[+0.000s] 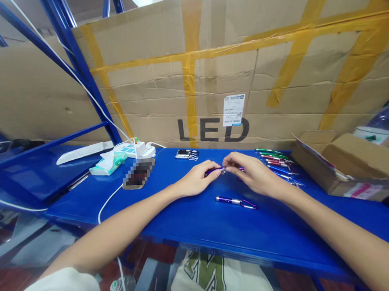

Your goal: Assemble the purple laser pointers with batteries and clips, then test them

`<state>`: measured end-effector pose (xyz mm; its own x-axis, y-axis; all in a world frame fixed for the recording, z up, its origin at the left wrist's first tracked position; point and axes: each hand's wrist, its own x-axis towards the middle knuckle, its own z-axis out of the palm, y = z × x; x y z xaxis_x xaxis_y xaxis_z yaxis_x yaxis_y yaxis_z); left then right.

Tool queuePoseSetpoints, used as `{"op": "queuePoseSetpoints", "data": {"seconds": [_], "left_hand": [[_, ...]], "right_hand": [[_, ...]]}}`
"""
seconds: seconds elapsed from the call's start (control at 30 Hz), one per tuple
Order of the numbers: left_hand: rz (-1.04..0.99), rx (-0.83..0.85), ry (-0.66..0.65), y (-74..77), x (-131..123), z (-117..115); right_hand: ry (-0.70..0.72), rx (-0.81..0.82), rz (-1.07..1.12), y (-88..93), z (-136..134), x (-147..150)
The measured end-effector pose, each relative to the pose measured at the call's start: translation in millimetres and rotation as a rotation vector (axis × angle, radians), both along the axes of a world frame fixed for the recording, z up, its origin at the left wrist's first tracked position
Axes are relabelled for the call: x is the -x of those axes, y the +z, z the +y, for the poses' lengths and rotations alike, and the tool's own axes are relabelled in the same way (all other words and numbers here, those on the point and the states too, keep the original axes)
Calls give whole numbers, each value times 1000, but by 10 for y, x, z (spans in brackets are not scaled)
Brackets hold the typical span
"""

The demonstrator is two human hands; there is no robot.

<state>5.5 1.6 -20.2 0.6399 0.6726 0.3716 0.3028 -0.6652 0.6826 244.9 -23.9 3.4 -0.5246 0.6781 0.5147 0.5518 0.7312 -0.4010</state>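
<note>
Over the middle of the blue table, my left hand (pixel 201 178) is closed around a slim purple pen-shaped keychain piece (pixel 219 169). My right hand (pixel 248 171) pinches the same piece at its silvery middle, fingertips almost touching those of the left. A bit of purple shows beyond the right fingers; the rest is hidden by them. Nearer to me on the table lies another purple pen-shaped keychain (pixel 231 200), with a silver band and a purple clip at its right end.
Green, red and blue pen-shaped keychains (pixel 276 162) lie beside an open cardboard box (pixel 342 168) on the right. Black and silver ones (pixel 186 154) sit at the back. Left are a phone (pixel 139 173), tissue pack (pixel 109 164), power strip (pixel 139 149) and white cable (pixel 108 201). A large carton (pixel 153 100) stands behind.
</note>
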Motion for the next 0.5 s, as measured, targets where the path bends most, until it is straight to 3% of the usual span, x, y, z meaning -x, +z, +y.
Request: {"op": "queuePoseSetpoints", "data": {"seconds": [0.33,0.5], "left_hand": [[-55,255,9,54,-25,-31],[-211,589,-73,32,-52,-10]], "right_hand": [[15,-19,88,-15,-18,36],[43,33,178,-25,-44,64]]}}
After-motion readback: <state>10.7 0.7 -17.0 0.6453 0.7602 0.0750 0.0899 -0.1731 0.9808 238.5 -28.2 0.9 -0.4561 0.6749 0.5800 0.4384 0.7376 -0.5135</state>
